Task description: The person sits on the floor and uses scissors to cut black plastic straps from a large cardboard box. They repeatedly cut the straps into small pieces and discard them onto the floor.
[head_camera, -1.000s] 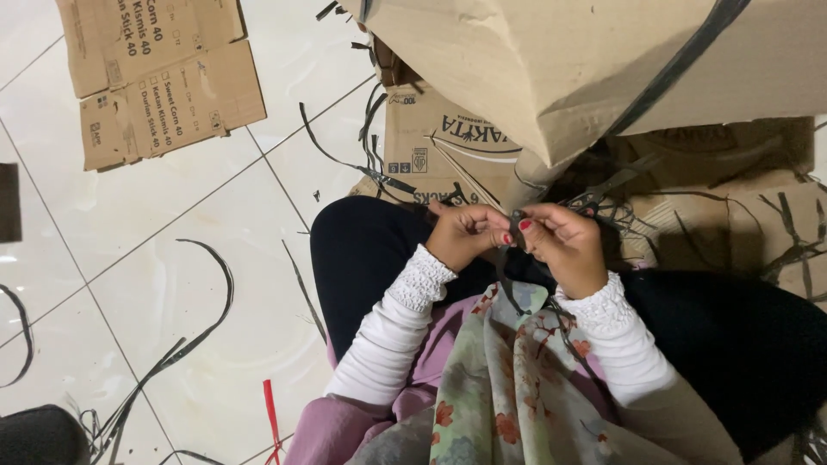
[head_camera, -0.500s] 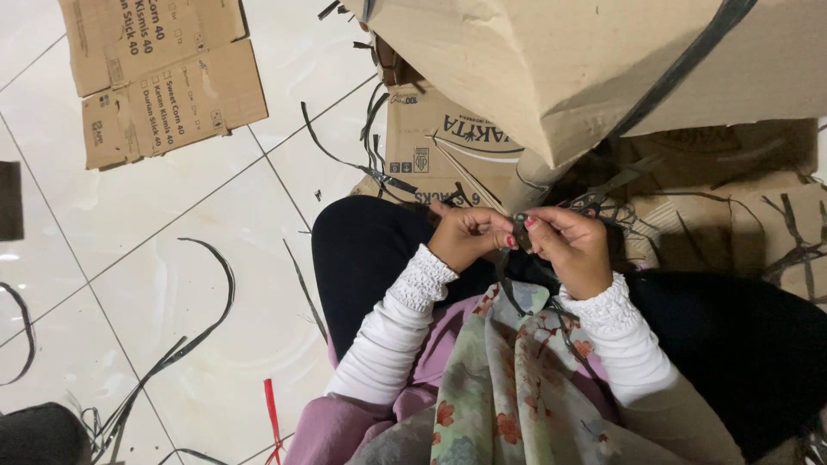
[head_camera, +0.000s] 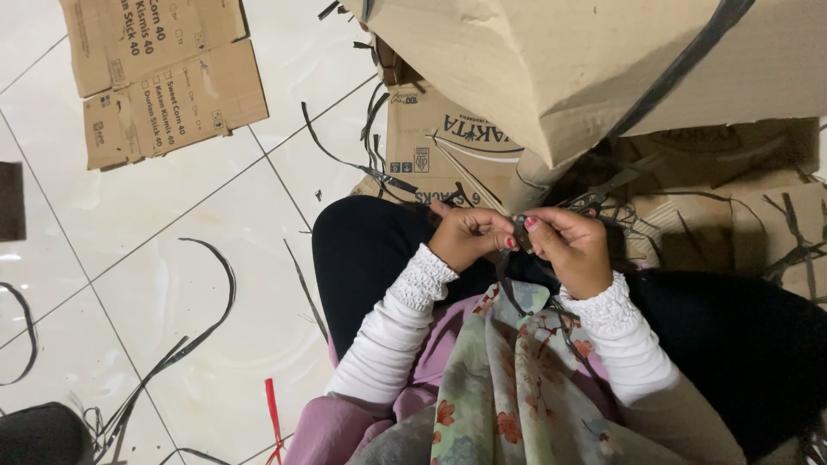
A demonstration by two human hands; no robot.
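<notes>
Hands had barely shifted since a second earlier. The left hand (head_camera: 469, 237) and the right hand (head_camera: 573, 248) met over the lap, fingertips pinched narrow on a small dark strap piece (head_camera: 519, 232) held between them, just below the big cardboard box (head_camera: 551, 69). The strap's tail hung down onto the floral scarf (head_camera: 508, 379). Loose black strips (head_camera: 220, 284) lay unmoved on the tiled floor (head_camera: 172, 215).

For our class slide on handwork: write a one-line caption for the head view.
Left hand and right hand pinch a dark strip over the lap, cardboard boxes ahead.
</notes>
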